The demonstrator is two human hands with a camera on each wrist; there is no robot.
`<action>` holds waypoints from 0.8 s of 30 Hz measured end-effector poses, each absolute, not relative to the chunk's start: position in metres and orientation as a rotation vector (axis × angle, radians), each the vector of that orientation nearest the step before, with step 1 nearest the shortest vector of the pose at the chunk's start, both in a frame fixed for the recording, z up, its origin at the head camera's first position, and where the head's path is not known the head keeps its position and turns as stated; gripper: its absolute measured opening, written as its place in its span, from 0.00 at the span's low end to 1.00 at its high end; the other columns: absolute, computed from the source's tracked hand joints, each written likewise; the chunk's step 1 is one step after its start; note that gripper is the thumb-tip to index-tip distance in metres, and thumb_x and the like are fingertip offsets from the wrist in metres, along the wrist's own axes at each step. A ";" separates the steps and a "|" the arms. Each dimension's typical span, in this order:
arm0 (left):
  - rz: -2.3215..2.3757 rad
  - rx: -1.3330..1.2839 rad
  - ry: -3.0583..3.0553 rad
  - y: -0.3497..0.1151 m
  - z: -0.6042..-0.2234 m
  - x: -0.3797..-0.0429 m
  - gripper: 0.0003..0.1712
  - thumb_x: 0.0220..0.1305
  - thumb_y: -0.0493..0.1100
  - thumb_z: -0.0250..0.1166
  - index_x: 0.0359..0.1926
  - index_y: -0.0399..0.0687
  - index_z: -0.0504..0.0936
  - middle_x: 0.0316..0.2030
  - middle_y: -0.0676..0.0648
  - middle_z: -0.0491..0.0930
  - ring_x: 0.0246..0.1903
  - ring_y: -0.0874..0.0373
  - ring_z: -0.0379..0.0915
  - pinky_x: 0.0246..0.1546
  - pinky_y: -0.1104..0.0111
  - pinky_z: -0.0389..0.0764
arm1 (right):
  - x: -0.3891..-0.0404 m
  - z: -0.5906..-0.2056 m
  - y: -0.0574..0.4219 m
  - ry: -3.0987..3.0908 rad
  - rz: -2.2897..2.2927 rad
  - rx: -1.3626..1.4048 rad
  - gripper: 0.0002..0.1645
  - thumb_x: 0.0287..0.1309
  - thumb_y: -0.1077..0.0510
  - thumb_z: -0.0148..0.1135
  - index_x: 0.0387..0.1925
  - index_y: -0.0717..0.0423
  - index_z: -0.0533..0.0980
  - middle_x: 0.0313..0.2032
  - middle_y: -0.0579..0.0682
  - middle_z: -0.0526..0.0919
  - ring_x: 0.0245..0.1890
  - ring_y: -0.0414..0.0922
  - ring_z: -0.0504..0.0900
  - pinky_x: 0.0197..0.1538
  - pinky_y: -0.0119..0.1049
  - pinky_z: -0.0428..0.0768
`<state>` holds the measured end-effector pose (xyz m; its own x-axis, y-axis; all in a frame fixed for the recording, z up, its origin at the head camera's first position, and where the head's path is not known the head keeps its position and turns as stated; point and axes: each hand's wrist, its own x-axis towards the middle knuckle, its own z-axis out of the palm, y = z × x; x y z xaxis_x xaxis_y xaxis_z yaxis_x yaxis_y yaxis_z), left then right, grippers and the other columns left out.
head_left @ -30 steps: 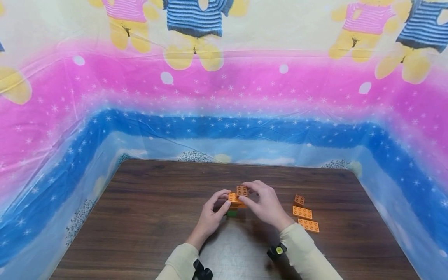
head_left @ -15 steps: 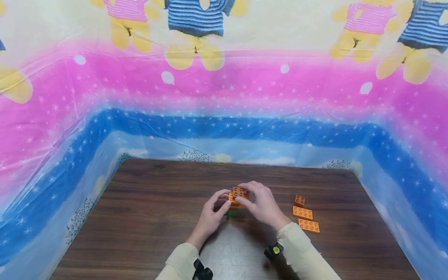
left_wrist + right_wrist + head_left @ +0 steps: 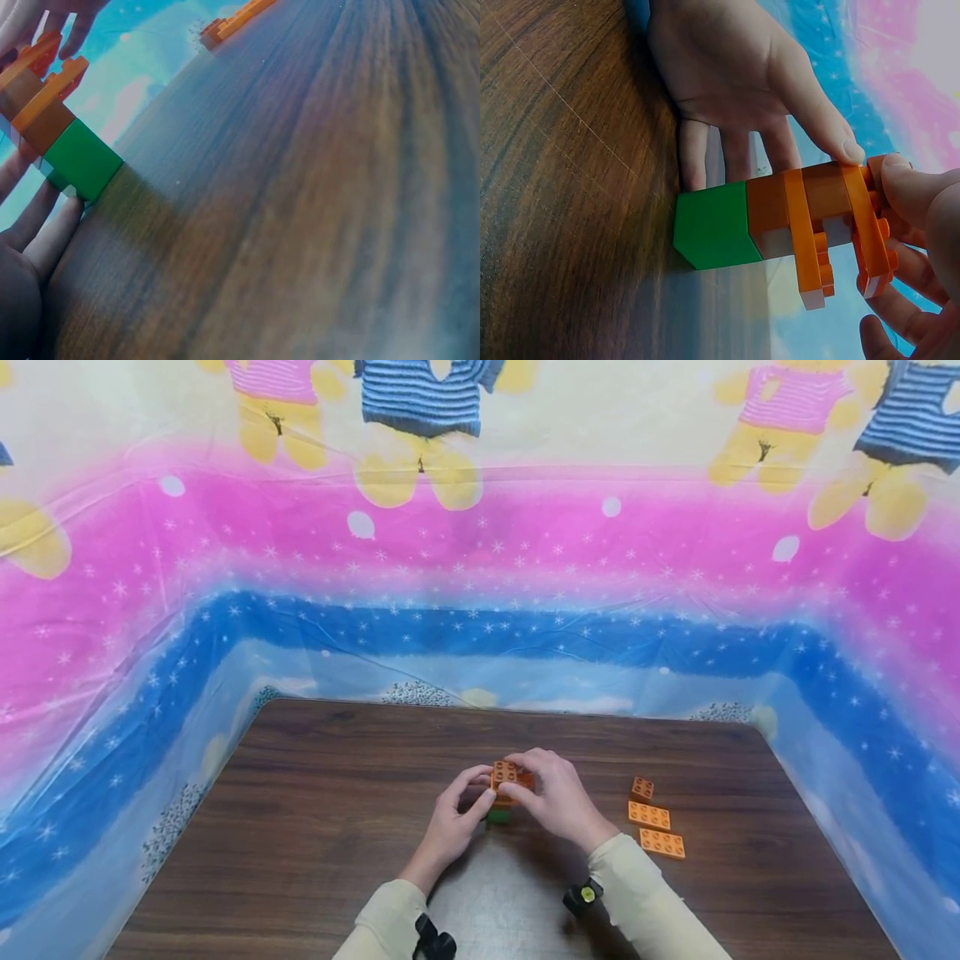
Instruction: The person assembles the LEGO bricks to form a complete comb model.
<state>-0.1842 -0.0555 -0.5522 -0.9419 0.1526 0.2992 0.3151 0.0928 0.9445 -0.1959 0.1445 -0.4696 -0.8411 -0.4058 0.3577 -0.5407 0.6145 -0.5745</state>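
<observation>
A tower of toy building bricks stands on the table, with a green block at its foot. Above the green, darker orange bricks alternate with thin, longer orange bricks that jut out to one side. My left hand grips the tower from its left, thumb in front and fingers behind; the right wrist view shows its thumb at the upper long brick. My right hand pinches a small four-stud orange brick between thumb and fingers, right at the tower's top left end.
On the brown wooden table, to the right, lie a small orange brick and two longer orange bricks, one behind the other. A patterned cloth hangs around the table's back and sides.
My right hand has moved slightly left with the small orange brick, from above the tower's middle to over its left end. The left hand has stayed in place around the tower.
</observation>
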 end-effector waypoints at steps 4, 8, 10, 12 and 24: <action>-1.962 -0.495 -2.243 -0.057 -0.552 -0.184 0.20 0.78 0.44 0.62 0.67 0.62 0.78 0.56 0.46 0.83 0.56 0.48 0.82 0.51 0.61 0.82 | -0.196 -0.470 0.144 -2.645 1.000 0.797 0.21 0.65 0.50 0.74 0.57 0.50 0.85 0.45 0.42 0.86 0.41 0.38 0.79 0.40 0.36 0.78; -1.962 -0.500 -2.249 -0.057 -0.553 -0.184 0.20 0.79 0.44 0.62 0.67 0.62 0.78 0.57 0.46 0.83 0.56 0.49 0.82 0.51 0.62 0.82 | -0.196 -0.469 0.143 -2.641 0.971 0.808 0.21 0.65 0.49 0.75 0.57 0.51 0.85 0.46 0.43 0.86 0.42 0.39 0.80 0.42 0.37 0.80; -1.965 -0.501 -2.247 -0.057 -0.553 -0.184 0.20 0.79 0.44 0.62 0.67 0.62 0.78 0.57 0.47 0.83 0.56 0.49 0.82 0.51 0.62 0.82 | -0.195 -0.469 0.143 -2.641 0.961 0.810 0.21 0.64 0.49 0.75 0.56 0.51 0.85 0.46 0.44 0.87 0.43 0.40 0.81 0.43 0.38 0.81; -1.968 -0.503 -2.242 -0.057 -0.553 -0.184 0.20 0.78 0.43 0.62 0.67 0.62 0.78 0.56 0.47 0.83 0.56 0.48 0.82 0.51 0.63 0.82 | -0.195 -0.469 0.143 -2.642 0.950 0.811 0.22 0.64 0.49 0.75 0.56 0.51 0.85 0.46 0.44 0.87 0.44 0.41 0.81 0.44 0.39 0.82; -2.000 -0.486 -2.224 -0.056 -0.553 -0.184 0.21 0.77 0.40 0.63 0.66 0.60 0.79 0.56 0.47 0.83 0.56 0.46 0.82 0.48 0.63 0.83 | -0.195 -0.469 0.144 -2.655 0.926 0.835 0.22 0.66 0.48 0.74 0.57 0.52 0.84 0.47 0.45 0.86 0.46 0.42 0.82 0.46 0.41 0.83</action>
